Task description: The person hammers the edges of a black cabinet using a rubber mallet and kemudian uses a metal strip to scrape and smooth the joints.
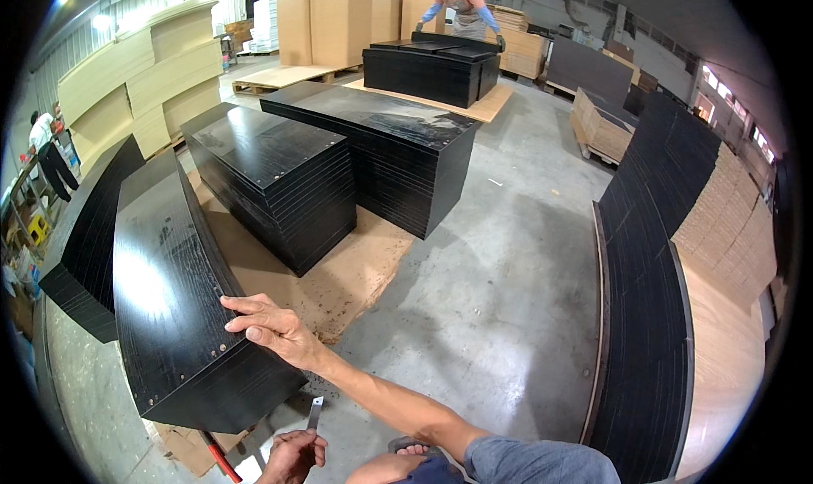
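My right hand (pixel 273 327) reaches across to the left and rests flat, fingers spread, on the near top edge of a stack of black wood-grain panels (pixel 165 289). It grips nothing. Small drilled holes run along that edge. My left hand (pixel 292 454) is low at the bottom of the view, just in front of the stack, and pinches a short flat metal strip (pixel 314 412) that stands upright. A red-handled tool (pixel 222 460) lies on the floor under the stack's near corner.
More black panel stacks (pixel 279 166) (pixel 381 137) sit on brown board sheets (pixel 339 272) behind. A long black row with light boards (pixel 652 298) lines the right. Another person (pixel 461 10) works at a far stack (pixel 432 65). Grey concrete floor (pixel 500 272) lies between.
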